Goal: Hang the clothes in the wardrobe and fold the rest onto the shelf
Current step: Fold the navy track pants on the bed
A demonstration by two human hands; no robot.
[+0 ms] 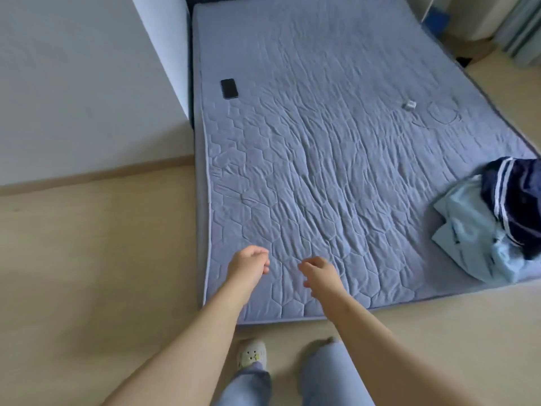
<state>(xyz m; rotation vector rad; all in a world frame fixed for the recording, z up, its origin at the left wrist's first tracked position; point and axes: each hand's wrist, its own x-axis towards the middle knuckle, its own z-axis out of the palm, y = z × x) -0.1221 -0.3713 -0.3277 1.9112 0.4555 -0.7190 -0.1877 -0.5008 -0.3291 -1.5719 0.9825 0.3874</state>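
A pile of clothes lies on the near right corner of the blue quilted bed (307,142): a light blue garment (471,244) with a navy garment with white stripes (515,197) on top of it. Both of my hands hover over the bed's near left part, far from the pile. My left hand (248,263) has loosely curled fingers and holds nothing. My right hand (320,273) is likewise loosely curled and holds nothing.
A black phone (229,88) lies on the bed at the far left. A white charger (409,104) with a looped cable (443,115) lies at the far right. A white wall (87,83) stands left; pale wooden floor (87,244) surrounds the bed. My slippered feet stand at its foot.
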